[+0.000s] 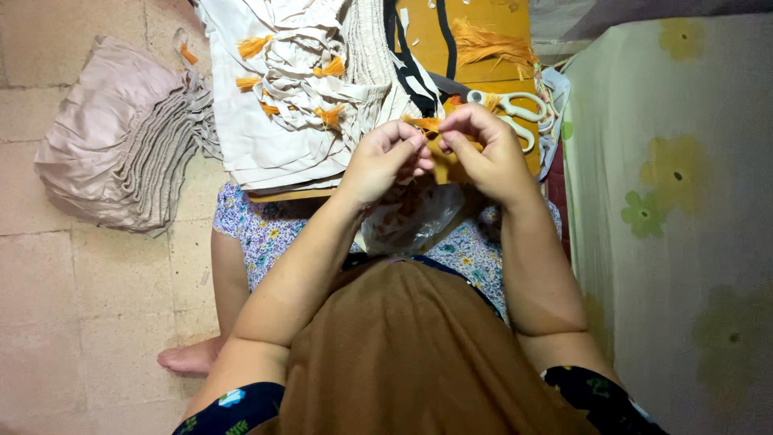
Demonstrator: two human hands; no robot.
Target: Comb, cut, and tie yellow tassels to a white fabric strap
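— Why are both hands raised so close together?

— My left hand (385, 159) and right hand (483, 149) each pinch the small orange thread tassel (425, 125) with closed fingertips, above my lap, near the wooden board's (515, 16) front edge, steadying its strands.

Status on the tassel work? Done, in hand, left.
Done: cream fabric pieces piled ahead already carry orange tassels. In hand: left hand and right hand pinch one orange tassel between them. Left: loose orange threads lie on the board; whether the folded stack needs tassels, cannot tell.
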